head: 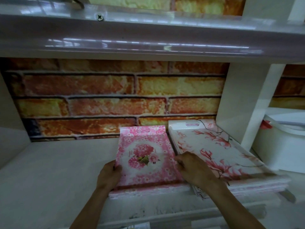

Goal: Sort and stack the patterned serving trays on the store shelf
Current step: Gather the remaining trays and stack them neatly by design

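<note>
A pink serving tray (145, 151) with a flower bouquet print lies on top of a small stack on the white shelf (57, 176). My left hand (109, 173) grips its left edge, thumb on top. My right hand (194, 169) holds its right edge, fingers curled over the rim. Right beside it sits a second stack topped by a white tray (212, 146) printed with pink magnolia branches. Both trays have handle slots at their far ends.
A brick-pattern back wall (115, 100) closes the shelf bay. A glossy upper shelf (132, 35) hangs overhead. A white upright divider (244, 104) stands to the right, with white containers (280, 142) beyond it. Bare shelf surface lies left of the trays.
</note>
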